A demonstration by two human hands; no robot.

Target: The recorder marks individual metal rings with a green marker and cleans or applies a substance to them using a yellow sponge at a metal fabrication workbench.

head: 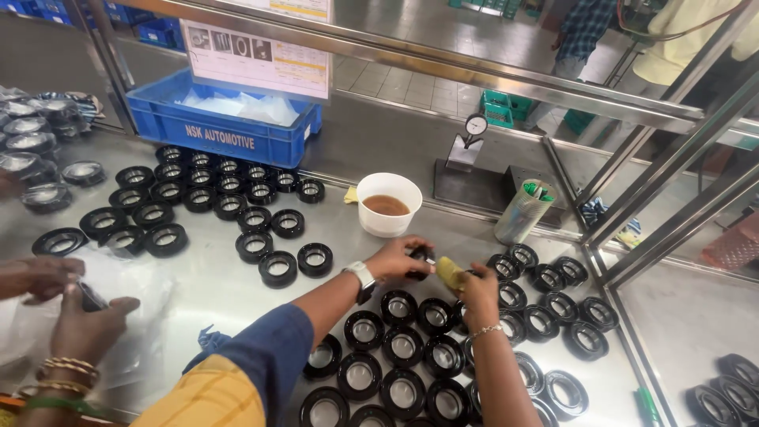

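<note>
Left hand [399, 259] grips a black ring [421, 257] over the steel table [213, 285]; right hand [478, 291] pinches a yellow sponge [451, 273] touching it. Bare strip of table between ring groups, metal frame post [632, 198] close at right. White bowl [388, 204] just behind holds brown liquid; blue crate [225, 119] at back holds clear plastic bags

Single head view, looks steeply down and forward over steel worktop [237, 285], close to hands, blue crate [221, 126] at far edge.
</note>
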